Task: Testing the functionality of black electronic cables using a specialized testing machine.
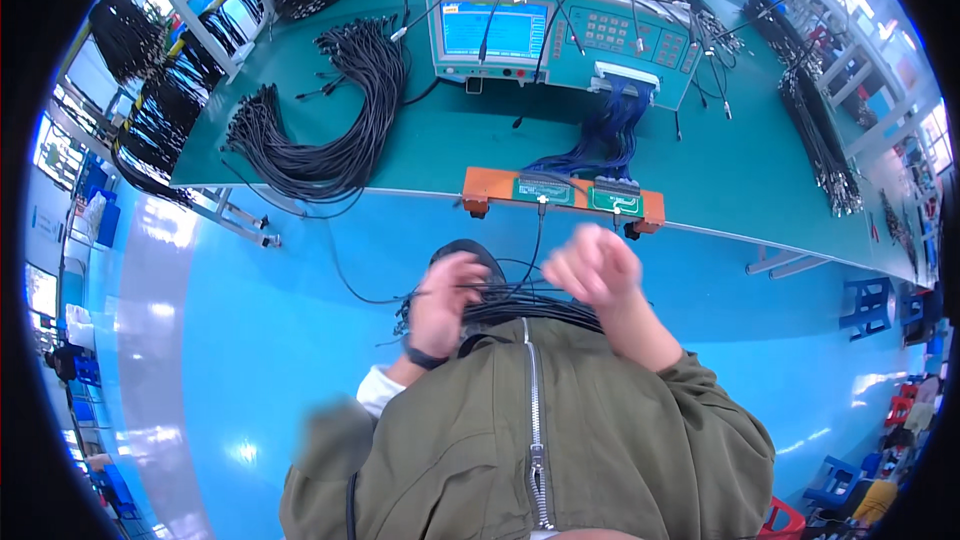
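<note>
My left hand [446, 305], with a dark band at its wrist, is over my lap with its fingers loosely bent and apart. A thin black cable [372, 301] runs up to it from the left; whether it touches the fingers I cannot tell. My right hand [596, 268] is blurred, its fingers curled in, below the orange test fixture [490, 183]. Whatever it may hold is hidden. Two cable plugs, a left one [542, 202] and a right one [617, 215], sit at the fixture's green boards. A bundle of black cables [540, 310] lies across my lap.
A teal bench [450, 145] carries a tester with a screen [495, 32], joined to the fixture by blue wiring [603, 130]. A thick bundle of black cables [350, 130] lies left on it, more cables [815, 130] on the right. Blue stools [868, 307] stand at right.
</note>
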`<state>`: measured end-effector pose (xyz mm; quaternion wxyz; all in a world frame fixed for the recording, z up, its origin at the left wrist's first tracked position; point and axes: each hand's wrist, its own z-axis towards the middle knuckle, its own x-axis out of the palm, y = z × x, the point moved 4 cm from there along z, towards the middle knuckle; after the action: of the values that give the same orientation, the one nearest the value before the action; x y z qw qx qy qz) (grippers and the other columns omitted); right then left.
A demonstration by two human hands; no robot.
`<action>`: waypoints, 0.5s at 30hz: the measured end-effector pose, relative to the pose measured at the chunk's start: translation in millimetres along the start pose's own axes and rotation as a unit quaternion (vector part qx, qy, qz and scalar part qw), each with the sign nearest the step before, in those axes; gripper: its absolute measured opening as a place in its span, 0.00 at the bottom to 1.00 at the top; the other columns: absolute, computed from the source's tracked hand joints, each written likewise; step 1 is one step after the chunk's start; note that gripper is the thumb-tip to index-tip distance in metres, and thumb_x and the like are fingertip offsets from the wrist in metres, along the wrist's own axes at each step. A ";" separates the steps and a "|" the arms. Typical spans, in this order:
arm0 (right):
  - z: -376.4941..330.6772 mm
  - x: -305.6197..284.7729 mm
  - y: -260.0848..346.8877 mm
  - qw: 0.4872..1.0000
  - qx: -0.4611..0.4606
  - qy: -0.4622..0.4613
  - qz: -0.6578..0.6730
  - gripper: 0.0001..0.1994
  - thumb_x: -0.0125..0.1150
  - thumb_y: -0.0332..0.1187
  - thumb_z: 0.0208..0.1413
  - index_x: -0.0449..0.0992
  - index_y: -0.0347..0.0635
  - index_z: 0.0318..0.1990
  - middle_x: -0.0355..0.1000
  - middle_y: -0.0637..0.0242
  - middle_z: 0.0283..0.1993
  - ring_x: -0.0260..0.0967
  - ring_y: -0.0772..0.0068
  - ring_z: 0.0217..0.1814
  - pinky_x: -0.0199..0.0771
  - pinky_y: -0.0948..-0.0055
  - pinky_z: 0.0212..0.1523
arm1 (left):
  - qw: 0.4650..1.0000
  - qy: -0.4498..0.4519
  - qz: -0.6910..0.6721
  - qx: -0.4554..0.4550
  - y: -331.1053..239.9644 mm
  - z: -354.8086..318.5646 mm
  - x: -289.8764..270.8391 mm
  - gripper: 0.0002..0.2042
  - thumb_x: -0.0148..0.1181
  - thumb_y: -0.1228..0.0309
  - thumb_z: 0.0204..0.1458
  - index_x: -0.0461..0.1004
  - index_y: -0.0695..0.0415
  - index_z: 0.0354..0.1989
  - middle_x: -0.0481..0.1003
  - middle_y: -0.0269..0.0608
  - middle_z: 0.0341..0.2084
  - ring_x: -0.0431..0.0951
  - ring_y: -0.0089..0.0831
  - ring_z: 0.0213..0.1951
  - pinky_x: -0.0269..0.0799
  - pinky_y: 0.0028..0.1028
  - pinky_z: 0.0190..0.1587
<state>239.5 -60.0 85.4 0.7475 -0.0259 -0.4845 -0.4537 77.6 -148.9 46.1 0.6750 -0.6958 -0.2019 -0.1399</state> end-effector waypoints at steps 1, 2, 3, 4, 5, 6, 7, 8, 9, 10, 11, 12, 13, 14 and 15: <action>-13.3 12.1 18.5 0.981 -0.023 0.187 -0.035 0.21 0.40 0.44 0.62 0.72 0.34 0.42 0.73 0.58 0.28 0.66 0.67 0.24 0.64 0.65 0.42 | 0.955 -0.167 -0.244 -0.024 -0.5 0.5 -29.4 0.07 0.48 0.71 0.57 0.72 0.58 0.39 0.75 0.40 0.31 0.73 0.25 0.29 0.69 0.21 0.32; -20.7 33.7 34.7 0.974 -0.014 0.201 -0.098 0.17 0.43 0.39 0.60 0.75 0.39 0.28 0.67 0.66 0.14 0.53 0.73 0.13 0.60 0.69 0.29 | 0.908 -0.207 -0.365 0.004 -2.9 0.9 -69.3 0.10 0.47 0.71 0.58 0.68 0.59 0.45 0.75 0.41 0.30 0.73 0.26 0.29 0.71 0.22 0.33; -32.2 43.2 47.7 0.964 -0.016 0.254 -0.084 0.16 0.45 0.36 0.59 0.74 0.40 0.23 0.63 0.67 0.13 0.52 0.73 0.13 0.59 0.69 0.22 | 0.885 -0.241 -0.396 0.038 -2.8 -5.3 -114.8 0.09 0.45 0.71 0.59 0.67 0.59 0.45 0.72 0.37 0.24 0.71 0.25 0.25 0.70 0.22 0.30; -50.6 44.9 62.5 0.973 -0.046 0.179 -0.138 0.16 0.46 0.36 0.59 0.73 0.40 0.23 0.63 0.67 0.12 0.52 0.73 0.12 0.57 0.71 0.20 | 0.832 -0.188 -0.522 -0.003 4.6 -18.1 -162.5 0.06 0.43 0.72 0.60 0.67 0.58 0.41 0.65 0.30 0.17 0.65 0.22 0.19 0.66 0.22 0.25; -77.4 49.1 76.4 0.973 -0.078 0.102 -0.191 0.16 0.46 0.36 0.59 0.73 0.41 0.22 0.63 0.67 0.12 0.52 0.73 0.11 0.55 0.72 0.18 | 0.777 -0.123 -0.617 0.024 17.4 -34.5 -203.0 0.06 0.41 0.73 0.60 0.67 0.56 0.37 0.59 0.26 0.14 0.58 0.19 0.15 0.59 0.22 0.18; -104.1 50.0 92.4 0.969 -0.100 0.071 -0.212 0.16 0.43 0.37 0.61 0.70 0.43 0.23 0.60 0.71 0.11 0.49 0.77 0.11 0.50 0.75 0.14 | 0.767 -0.234 -0.597 0.012 30.1 -56.8 -237.2 0.09 0.38 0.68 0.61 0.66 0.55 0.33 0.54 0.25 0.12 0.51 0.19 0.12 0.51 0.21 0.14; -135.4 47.2 107.3 0.963 -0.176 -0.026 -0.203 0.16 0.42 0.38 0.62 0.69 0.44 0.23 0.58 0.74 0.11 0.48 0.78 0.11 0.49 0.74 0.15 | 0.768 -0.226 -0.599 0.013 35.1 -71.8 -252.7 0.09 0.38 0.68 0.61 0.66 0.55 0.33 0.54 0.25 0.12 0.51 0.19 0.12 0.51 0.21 0.14; -170.5 41.9 121.2 0.943 -0.247 -0.123 -0.185 0.15 0.42 0.39 0.62 0.67 0.45 0.24 0.56 0.76 0.11 0.47 0.78 0.11 0.49 0.74 0.16 | 0.757 -0.351 -0.550 0.022 46.2 -96.6 -272.1 0.13 0.36 0.62 0.60 0.65 0.55 0.33 0.54 0.25 0.12 0.50 0.19 0.12 0.49 0.20 0.14; -201.5 38.4 136.7 0.893 -0.289 -0.280 -0.202 0.17 0.40 0.43 0.63 0.64 0.47 0.24 0.50 0.79 0.10 0.43 0.82 0.10 0.45 0.77 0.14 | 0.732 -0.474 -0.489 0.026 50.9 -115.3 -280.6 0.16 0.34 0.56 0.60 0.65 0.54 0.33 0.54 0.25 0.11 0.49 0.18 0.12 0.47 0.19 0.13; -227.7 29.9 153.9 0.854 -0.317 -0.385 -0.149 0.17 0.39 0.43 0.64 0.64 0.47 0.25 0.50 0.79 0.11 0.43 0.82 0.11 0.45 0.79 0.14 | 0.731 -0.475 -0.489 0.026 52.0 -117.2 -281.9 0.16 0.34 0.56 0.60 0.65 0.54 0.33 0.54 0.25 0.11 0.49 0.18 0.12 0.47 0.19 0.13; -248.8 31.0 161.8 0.798 -0.345 -0.486 -0.093 0.17 0.39 0.44 0.64 0.64 0.47 0.25 0.51 0.79 0.11 0.43 0.83 0.11 0.44 0.80 0.13 | 0.744 -0.478 -0.466 0.025 51.6 -113.8 -277.1 0.16 0.35 0.56 0.60 0.65 0.54 0.33 0.54 0.25 0.12 0.49 0.18 0.12 0.47 0.19 0.13; -262.0 30.5 162.0 0.794 -0.347 -0.490 -0.093 0.17 0.39 0.44 0.64 0.64 0.47 0.25 0.51 0.79 0.11 0.43 0.83 0.11 0.44 0.80 0.13 | 0.754 -0.483 -0.445 0.024 48.2 -114.6 -280.1 0.16 0.35 0.56 0.59 0.66 0.54 0.33 0.55 0.25 0.12 0.49 0.18 0.12 0.47 0.19 0.13; -279.0 30.6 169.0 0.770 -0.363 -0.515 -0.101 0.16 0.40 0.44 0.64 0.65 0.47 0.26 0.51 0.79 0.11 0.43 0.83 0.11 0.44 0.80 0.13 | 0.764 -0.487 -0.423 0.023 42.5 -107.7 -281.6 0.15 0.36 0.57 0.59 0.66 0.54 0.33 0.55 0.25 0.12 0.49 0.18 0.12 0.46 0.18 0.13; -291.8 31.5 174.4 0.745 -0.378 -0.538 -0.111 0.16 0.40 0.44 0.64 0.65 0.47 0.27 0.51 0.79 0.12 0.43 0.83 0.11 0.44 0.81 0.13 | 0.773 -0.490 -0.402 0.022 40.5 -105.5 -283.4 0.15 0.37 0.57 0.59 0.66 0.54 0.34 0.55 0.25 0.12 0.50 0.17 0.12 0.46 0.18 0.13; -303.6 30.7 178.3 0.720 -0.391 -0.561 -0.121 0.15 0.40 0.44 0.64 0.66 0.47 0.28 0.51 0.79 0.12 0.43 0.84 0.11 0.45 0.81 0.13 | 0.781 -0.493 -0.382 0.021 35.5 -101.8 -288.9 0.15 0.37 0.57 0.59 0.67 0.54 0.34 0.56 0.25 0.12 0.50 0.17 0.12 0.46 0.18 0.13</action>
<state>581.3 -120.7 19.1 0.2014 -0.5071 -0.5935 -0.5916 -151.8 -277.1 -115.1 0.3888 -0.5215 -0.7593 -0.0198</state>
